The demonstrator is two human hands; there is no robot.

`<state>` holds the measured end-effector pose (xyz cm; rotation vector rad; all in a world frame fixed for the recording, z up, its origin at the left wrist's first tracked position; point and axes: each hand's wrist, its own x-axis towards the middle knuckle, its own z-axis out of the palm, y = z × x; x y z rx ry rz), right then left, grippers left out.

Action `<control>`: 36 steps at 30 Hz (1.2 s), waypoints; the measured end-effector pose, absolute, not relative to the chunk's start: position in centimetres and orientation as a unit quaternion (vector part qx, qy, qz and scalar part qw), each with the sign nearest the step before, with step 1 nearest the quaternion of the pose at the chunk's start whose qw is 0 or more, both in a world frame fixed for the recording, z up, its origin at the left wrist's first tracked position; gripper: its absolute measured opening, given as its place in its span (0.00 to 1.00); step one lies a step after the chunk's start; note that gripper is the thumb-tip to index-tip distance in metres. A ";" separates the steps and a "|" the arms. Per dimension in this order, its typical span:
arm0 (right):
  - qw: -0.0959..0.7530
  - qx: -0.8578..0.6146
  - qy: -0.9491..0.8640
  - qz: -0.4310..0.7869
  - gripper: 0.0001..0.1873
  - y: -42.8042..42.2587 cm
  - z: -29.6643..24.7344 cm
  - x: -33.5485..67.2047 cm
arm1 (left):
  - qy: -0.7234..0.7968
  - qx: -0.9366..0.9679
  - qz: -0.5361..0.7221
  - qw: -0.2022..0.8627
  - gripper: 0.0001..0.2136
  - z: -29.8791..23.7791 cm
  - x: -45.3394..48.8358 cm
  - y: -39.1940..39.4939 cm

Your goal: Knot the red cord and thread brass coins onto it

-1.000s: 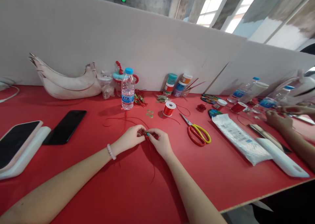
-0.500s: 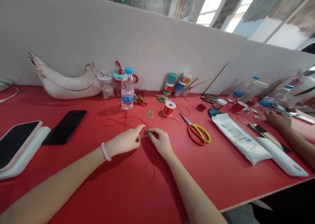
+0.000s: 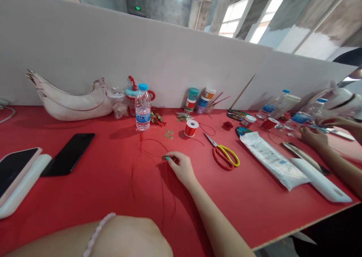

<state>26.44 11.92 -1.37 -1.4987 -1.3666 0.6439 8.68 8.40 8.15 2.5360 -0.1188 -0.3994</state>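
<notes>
My right hand (image 3: 181,168) is closed in a pinch on a small brass-coloured coin (image 3: 163,158), above the red tabletop. Thin red cord (image 3: 152,141) runs from the coin, with loose strands hanging towards me and others lying to the left. My left hand (image 3: 134,234), with a beaded bracelet at its wrist, is close to the camera at the bottom; its fingers are hidden. Several similar coins (image 3: 169,134) lie beyond my right hand, beside a spool of red cord (image 3: 191,128). Scissors (image 3: 223,151) with one red and one yellow handle lie to the right.
A water bottle (image 3: 143,108) stands behind the cord. A black phone (image 3: 69,154) and a white bag (image 3: 72,102) are on the left. Paint jars (image 3: 191,100) stand by the partition. On the right lie a plastic parcel (image 3: 273,159) and another person's hand (image 3: 313,138).
My left hand has left the coin and come back close to the camera, low in the view. My right hand keeps its pinch on the coin. The view has shifted slightly.
</notes>
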 end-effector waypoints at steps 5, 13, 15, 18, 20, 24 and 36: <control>0.485 -0.611 -0.566 0.266 0.09 11.9 -1.5 26.4 | -0.022 0.949 -0.134 0.286 0.07 8.1 8.6 9.0; 0.507 -0.598 -0.537 0.313 0.08 12.1 -1.6 26.6 | 0.140 0.990 0.004 -0.029 0.10 4.9 9.7 16.0; 0.516 -0.591 -0.530 0.323 0.08 12.0 -1.6 26.6 | 0.105 0.992 0.009 -0.068 0.10 3.5 9.9 17.1; 0.514 -0.588 -0.534 0.325 0.08 12.0 -1.5 26.6 | 0.053 0.993 0.037 -0.100 0.07 2.1 10.1 17.8; 0.510 -0.588 -0.539 0.323 0.08 12.0 -1.5 26.5 | 0.029 0.992 0.053 -0.111 0.07 2.0 10.2 17.6; 0.509 -0.585 -0.540 0.329 0.08 12.0 -1.5 26.4 | 0.003 0.992 0.060 -0.114 0.08 3.2 10.3 16.6; 0.507 -0.581 -0.540 0.338 0.08 12.0 -1.7 26.4 | 0.001 0.988 0.072 -0.136 0.07 2.4 10.6 17.3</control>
